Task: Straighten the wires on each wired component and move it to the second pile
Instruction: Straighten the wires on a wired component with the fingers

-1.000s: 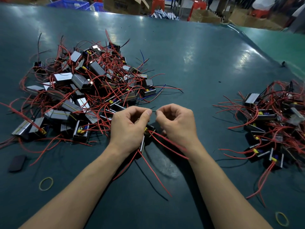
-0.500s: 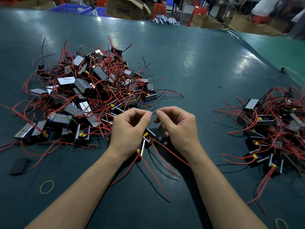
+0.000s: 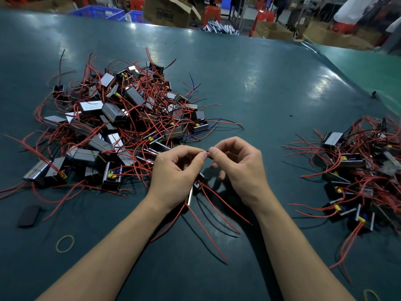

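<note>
- The dark green worktop (image 3: 249, 88) fills nearly the whole view, glossy with light patches, and carries everything below.
- The first pile (image 3: 117, 127) sprawls across the left half: many metal-cased components tangled in red wires, with a few black and blue strands poking out.
- The second pile (image 3: 364, 174) lies at the right edge, smaller and looser, its red wires fanning toward the centre.
- The left hand (image 3: 175, 172) sits at the middle of the worktop just beside the first pile, fingers curled, thumb and forefinger pinching a thin dark wire (image 3: 208, 152).
- The right hand (image 3: 240, 168) faces it, fingertips almost touching the left's, pinching the same wire from the other side (only a short stretch shows between the two pinches).
- The wired component (image 3: 196, 185) being worked lies beneath the hands, mostly hidden under the left palm; only a metal edge and a dark corner show.
- Its red wires (image 3: 217, 205) spread out toward the person between the two forearms.
- A flat black piece (image 3: 29, 216) lies near the left edge, apart from the pile.
- A yellow rubber band (image 3: 65, 243) lies on the worktop below it, and a second rubber band (image 3: 371, 295) is cut off at the bottom right.
</note>
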